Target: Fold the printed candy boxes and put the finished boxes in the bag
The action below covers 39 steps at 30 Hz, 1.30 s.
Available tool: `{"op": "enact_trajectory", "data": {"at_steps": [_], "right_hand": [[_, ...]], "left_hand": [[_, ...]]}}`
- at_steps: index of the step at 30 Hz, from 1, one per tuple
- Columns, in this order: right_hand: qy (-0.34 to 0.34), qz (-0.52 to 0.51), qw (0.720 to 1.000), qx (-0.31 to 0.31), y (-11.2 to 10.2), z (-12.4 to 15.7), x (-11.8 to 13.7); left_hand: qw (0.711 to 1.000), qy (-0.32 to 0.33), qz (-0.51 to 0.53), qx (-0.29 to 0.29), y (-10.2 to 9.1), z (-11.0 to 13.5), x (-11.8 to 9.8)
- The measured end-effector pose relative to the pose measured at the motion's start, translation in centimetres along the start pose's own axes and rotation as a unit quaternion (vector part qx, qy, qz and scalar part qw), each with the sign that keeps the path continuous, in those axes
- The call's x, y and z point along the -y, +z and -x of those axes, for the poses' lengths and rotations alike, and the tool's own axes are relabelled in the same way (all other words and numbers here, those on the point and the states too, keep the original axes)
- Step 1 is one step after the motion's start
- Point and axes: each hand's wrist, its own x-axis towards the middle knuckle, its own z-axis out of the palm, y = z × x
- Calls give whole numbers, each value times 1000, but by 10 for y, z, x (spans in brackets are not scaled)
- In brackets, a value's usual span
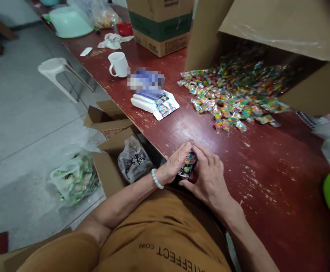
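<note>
Between my two hands is a small dark box with colourful printing (188,164), held at the table's near edge. My left hand (176,161), with a pale bead bracelet at the wrist, grips its left side. My right hand (210,174) is closed around its right side, thumb low and fingers over the top. Farther up the red table (255,162) lie flat printed packets (166,105) on a white stack. A heap of small clear-wrapped colourful candies (233,98) spills from a cardboard box (203,37) on the right.
A white mug (118,64), a crumpled cloth (113,40) and a tall carton (160,26) stand farther back. Left of the table are open cartons (108,173), a bag of dark-wrapped pieces (135,160), a bag of green packets (78,177) and a white stool (52,66).
</note>
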Motion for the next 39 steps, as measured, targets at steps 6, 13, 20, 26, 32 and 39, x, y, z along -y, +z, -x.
{"op": "enact_trajectory", "data": {"at_steps": [6, 13, 20, 26, 32, 39], "right_hand": [[-66, -17, 997, -38, 14, -41, 20], [-65, -181, 981, 31, 33, -72, 35], [47, -156, 986, -15, 45, -41, -26], [25, -66, 997, -37, 65, -28, -26], [23, -97, 994, -54, 66, -31, -24], [36, -125, 990, -57, 62, -33, -19]], "left_hand": [[999, -12, 21, 22, -18, -1, -31], [989, -8, -138, -43, -96, 22, -82], [785, 133, -550, -252, -185, 37, -96], [651, 290, -661, -234, -136, -49, -100], [500, 153, -823, -224, -90, -117, -106], [490, 111, -837, -216, -98, -130, -109]]}}
